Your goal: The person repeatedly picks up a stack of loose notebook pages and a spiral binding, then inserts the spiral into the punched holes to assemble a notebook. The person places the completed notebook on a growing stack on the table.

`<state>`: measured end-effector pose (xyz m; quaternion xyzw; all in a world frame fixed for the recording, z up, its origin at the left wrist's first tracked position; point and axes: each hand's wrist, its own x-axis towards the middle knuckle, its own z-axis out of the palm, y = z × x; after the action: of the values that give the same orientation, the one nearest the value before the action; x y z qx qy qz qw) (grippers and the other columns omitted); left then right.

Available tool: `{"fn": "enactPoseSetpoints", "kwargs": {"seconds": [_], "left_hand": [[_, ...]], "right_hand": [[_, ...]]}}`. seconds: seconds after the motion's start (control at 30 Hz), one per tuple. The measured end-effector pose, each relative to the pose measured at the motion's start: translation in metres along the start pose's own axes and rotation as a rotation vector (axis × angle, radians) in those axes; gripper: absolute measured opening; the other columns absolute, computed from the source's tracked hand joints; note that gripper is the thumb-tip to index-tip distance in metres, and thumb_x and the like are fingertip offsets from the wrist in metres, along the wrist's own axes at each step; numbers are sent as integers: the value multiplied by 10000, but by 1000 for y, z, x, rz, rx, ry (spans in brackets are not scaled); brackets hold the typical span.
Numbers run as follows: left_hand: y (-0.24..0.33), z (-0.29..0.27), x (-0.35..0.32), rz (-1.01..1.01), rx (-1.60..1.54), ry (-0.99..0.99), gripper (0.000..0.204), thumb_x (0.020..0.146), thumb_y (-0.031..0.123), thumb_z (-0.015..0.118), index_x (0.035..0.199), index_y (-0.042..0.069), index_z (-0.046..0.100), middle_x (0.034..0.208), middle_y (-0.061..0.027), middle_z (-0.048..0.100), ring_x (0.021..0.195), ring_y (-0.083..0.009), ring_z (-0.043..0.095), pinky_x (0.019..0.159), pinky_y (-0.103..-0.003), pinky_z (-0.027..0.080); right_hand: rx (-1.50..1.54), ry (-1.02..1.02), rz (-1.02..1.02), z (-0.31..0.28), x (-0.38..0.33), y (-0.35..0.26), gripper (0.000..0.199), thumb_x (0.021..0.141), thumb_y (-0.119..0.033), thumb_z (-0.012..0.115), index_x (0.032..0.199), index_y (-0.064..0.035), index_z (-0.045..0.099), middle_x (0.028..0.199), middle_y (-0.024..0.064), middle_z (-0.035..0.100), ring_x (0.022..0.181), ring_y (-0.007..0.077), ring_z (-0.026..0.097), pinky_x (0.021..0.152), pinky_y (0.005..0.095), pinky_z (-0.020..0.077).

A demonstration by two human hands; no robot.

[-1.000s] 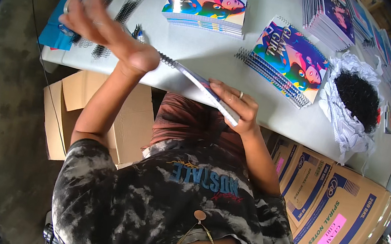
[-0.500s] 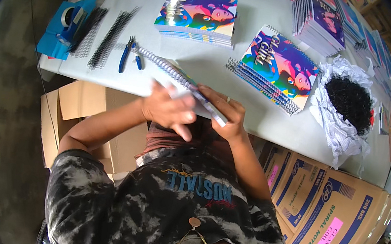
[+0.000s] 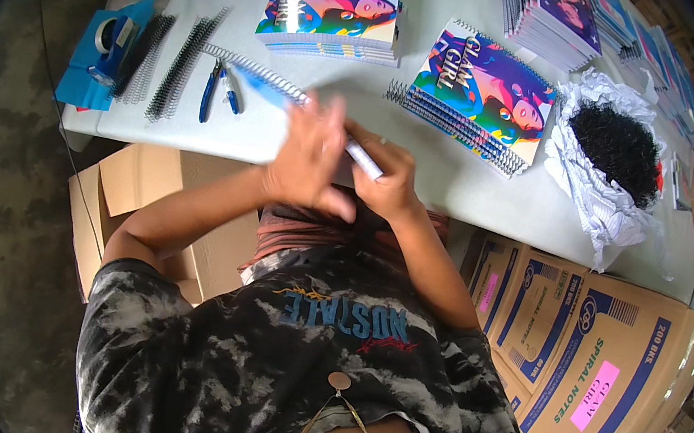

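Observation:
My right hand (image 3: 389, 176) is closed around one end of a spiral notebook, held tilted on edge over the table's front edge. A pale metal coil (image 3: 252, 69) runs along the notebook's upper edge and sticks out toward the left. My left hand (image 3: 311, 155) is open, its fingers stretched out and partly blurred, at the middle of the coil edge. It hides much of the notebook, and whether it touches the coil I cannot tell. Blue-handled pliers (image 3: 209, 95) lie on the table left of the notebook.
Loose dark coils (image 3: 181, 68) lie left of the pliers, beside a blue tape dispenser (image 3: 110, 45). Beyond my hands are a notebook stack (image 3: 330, 13) and a coil-bound stack (image 3: 486, 95). Black wiry material (image 3: 614, 155) sits in crumpled paper at right. Cartons (image 3: 596, 389) stand below the table.
My left hand has moved up and right, against or in front of the notebook's coil edge. My right hand still holds the notebook, a little further left. The whole view has shifted slightly.

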<state>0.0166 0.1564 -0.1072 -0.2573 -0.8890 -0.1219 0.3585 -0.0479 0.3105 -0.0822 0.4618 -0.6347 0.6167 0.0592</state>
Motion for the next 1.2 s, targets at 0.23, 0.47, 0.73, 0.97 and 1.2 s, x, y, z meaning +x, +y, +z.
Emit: {"fn": "enactPoseSetpoints", "kwargs": {"seconds": [0.23,0.47,0.73,0.97,1.2], "left_hand": [[-34,-8,42,19,48,427,1113,687,803,363,1353,-70,186,1351,-347,182,1231,-530,185,1004,-575,162],[18,-17,37,38,106,211,876,746,719,414,1312,54,356,1321,-246,294,1219,-477,243,966,-623,144],[49,-60,77,-422,-410,75,813,863,401,513,1384,-65,99,1405,-344,83,1308,-462,162,1055,-482,165],[23,-106,96,-1000,-679,286,204,876,133,573,988,-23,641,910,-50,634,812,-75,549,736,-188,422],[-8,-99,100,-935,-1088,21,139,806,16,614,945,9,611,807,9,599,722,-48,533,670,-197,448]], "right_hand": [[-37,-5,-87,7,-1,8,514,669,-49,675,1169,-83,558,1010,135,634,838,302,634,685,356,514],[46,-74,36,-4,3,-4,522,701,-131,680,1199,-78,531,1023,149,627,855,304,632,703,362,502],[329,158,-201,15,34,-33,441,852,-249,531,1243,-46,504,1411,217,270,1291,353,306,1049,441,213],[-318,-116,119,-37,83,-75,241,853,-287,541,942,-102,667,778,108,640,731,247,606,781,404,436],[334,101,487,-25,69,-47,174,660,49,707,778,32,579,754,91,649,682,114,618,627,253,499]]}}
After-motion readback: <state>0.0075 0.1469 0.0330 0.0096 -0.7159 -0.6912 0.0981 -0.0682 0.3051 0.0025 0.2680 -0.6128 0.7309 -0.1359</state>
